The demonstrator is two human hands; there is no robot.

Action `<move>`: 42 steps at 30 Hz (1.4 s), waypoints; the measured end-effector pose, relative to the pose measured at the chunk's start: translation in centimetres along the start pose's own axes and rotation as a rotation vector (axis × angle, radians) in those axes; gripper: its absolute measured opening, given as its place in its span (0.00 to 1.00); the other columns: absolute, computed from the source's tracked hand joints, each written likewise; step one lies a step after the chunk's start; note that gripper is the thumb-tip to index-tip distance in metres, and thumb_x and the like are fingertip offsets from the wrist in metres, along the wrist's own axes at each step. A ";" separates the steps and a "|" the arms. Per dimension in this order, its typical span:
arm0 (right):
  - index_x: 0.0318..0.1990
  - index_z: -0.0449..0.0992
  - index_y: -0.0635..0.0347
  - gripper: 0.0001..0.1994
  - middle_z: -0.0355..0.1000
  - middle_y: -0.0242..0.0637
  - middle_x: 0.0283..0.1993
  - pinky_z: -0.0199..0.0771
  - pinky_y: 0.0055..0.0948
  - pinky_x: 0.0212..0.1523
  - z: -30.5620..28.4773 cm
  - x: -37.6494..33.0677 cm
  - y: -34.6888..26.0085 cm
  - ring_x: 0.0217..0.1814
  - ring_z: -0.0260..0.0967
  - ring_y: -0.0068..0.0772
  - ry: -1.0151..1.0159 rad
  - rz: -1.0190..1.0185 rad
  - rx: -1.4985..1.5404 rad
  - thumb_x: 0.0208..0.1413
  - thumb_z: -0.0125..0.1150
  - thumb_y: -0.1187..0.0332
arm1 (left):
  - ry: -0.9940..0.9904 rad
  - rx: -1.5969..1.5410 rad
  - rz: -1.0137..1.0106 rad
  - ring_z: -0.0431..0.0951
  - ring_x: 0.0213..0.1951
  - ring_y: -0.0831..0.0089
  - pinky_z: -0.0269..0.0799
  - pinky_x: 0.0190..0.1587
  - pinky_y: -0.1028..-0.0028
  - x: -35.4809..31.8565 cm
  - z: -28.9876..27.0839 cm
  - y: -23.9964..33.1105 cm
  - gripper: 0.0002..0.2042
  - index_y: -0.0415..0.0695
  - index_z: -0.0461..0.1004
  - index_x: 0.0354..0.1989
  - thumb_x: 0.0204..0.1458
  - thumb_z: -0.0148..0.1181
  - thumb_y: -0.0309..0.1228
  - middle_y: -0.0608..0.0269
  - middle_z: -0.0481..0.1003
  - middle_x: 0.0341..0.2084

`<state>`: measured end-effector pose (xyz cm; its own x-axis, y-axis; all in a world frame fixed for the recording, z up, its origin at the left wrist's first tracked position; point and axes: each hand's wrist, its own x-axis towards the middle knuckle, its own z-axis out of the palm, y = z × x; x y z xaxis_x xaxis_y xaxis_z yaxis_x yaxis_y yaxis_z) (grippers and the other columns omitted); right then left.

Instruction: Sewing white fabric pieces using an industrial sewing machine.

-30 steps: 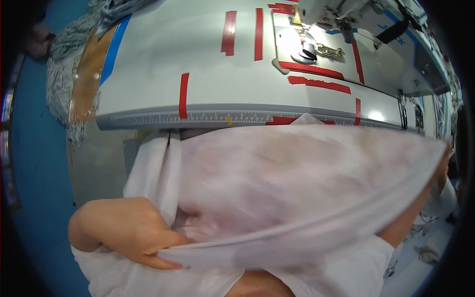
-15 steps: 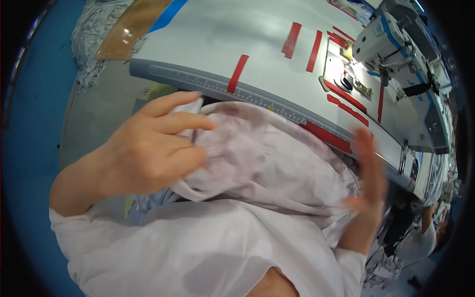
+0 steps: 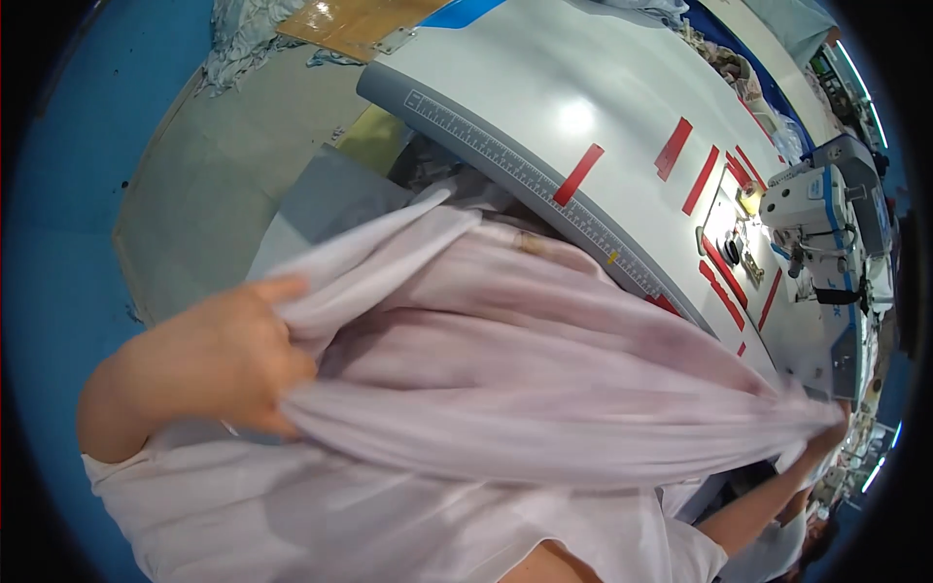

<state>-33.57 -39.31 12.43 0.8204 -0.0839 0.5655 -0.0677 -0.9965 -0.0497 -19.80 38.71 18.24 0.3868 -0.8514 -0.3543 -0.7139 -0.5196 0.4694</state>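
A pale pinkish-white cloth (image 3: pixel 544 389) stretches across my lap between both hands, in long sideways folds and partly smeared by motion. On the left, my left hand (image 3: pixel 238 355) grips its edge, fingers curled into the fabric, and a raised fold runs from there toward the table edge. Far out to the right, my right hand (image 3: pixel 834 426) clutches the bunched other end. Its fingers are small and partly hidden by the cloth.
A white sewing table (image 3: pixel 544 87) with a ruler strip (image 3: pixel 515 165) along its grey front edge stands ahead. Red tape strips (image 3: pixel 579 175) mark its top. A sewing machine (image 3: pixel 816 219) sits at the right. Heaped fabric (image 3: pixel 243 44) lies at the far left.
Both hands, loose before, have closed on the cloth. My right hand has swung far right, pulling the cloth taut; my left has lowered slightly. The view has turned, moving the table rightward.
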 end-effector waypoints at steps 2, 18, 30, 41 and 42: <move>0.44 0.71 0.66 0.14 0.73 0.44 0.41 0.67 0.29 0.48 -4.7 -5.1 8.1 0.44 0.69 0.34 -0.142 0.674 -0.481 0.57 0.44 0.67 | 0.418 0.132 -0.326 0.76 0.34 0.66 0.61 0.55 0.65 -2.2 6.7 -4.9 0.05 0.48 0.75 0.21 0.39 0.60 0.34 0.61 0.75 0.22; 0.45 0.72 0.67 0.18 0.73 0.49 0.39 0.69 0.33 0.44 1.3 -23.8 -14.6 0.43 0.71 0.43 -0.684 0.883 0.291 0.43 0.58 0.72 | 0.990 0.338 -0.233 0.32 0.68 0.50 0.33 0.63 0.42 34.1 -4.5 -18.1 0.43 0.46 0.42 0.68 0.45 0.58 0.46 0.52 0.36 0.68; 0.40 0.72 0.62 0.07 0.69 0.43 0.30 0.66 0.36 0.31 15.9 11.5 -31.6 0.33 0.68 0.49 -0.325 -0.155 0.702 0.53 0.54 0.76 | 0.455 0.342 0.085 0.45 0.67 0.59 0.37 0.67 0.54 37.0 0.2 -11.8 0.39 0.48 0.50 0.65 0.46 0.58 0.49 0.59 0.49 0.66; 0.35 0.74 0.61 0.06 0.70 0.42 0.32 0.71 0.34 0.34 30.0 16.1 -32.0 0.32 0.72 0.41 -0.096 0.063 0.644 0.52 0.58 0.70 | 1.016 -0.076 -0.458 0.58 0.61 0.56 0.47 0.63 0.60 26.5 4.8 -16.5 0.25 0.37 0.59 0.57 0.52 0.57 0.31 0.49 0.62 0.56; 0.36 0.74 0.61 0.05 0.70 0.40 0.31 0.72 0.29 0.33 28.5 15.8 -32.1 0.31 0.72 0.35 -0.118 0.067 0.746 0.53 0.57 0.71 | 1.013 -0.049 -0.409 0.60 0.59 0.57 0.50 0.62 0.61 25.6 4.9 -16.4 0.21 0.37 0.61 0.56 0.54 0.54 0.32 0.51 0.65 0.53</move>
<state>-2.29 -8.57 -0.53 0.8865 -0.1018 0.4514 0.2477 -0.7196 -0.6487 -1.05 25.75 -2.52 0.9062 -0.2661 0.3287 -0.4071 -0.7597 0.5071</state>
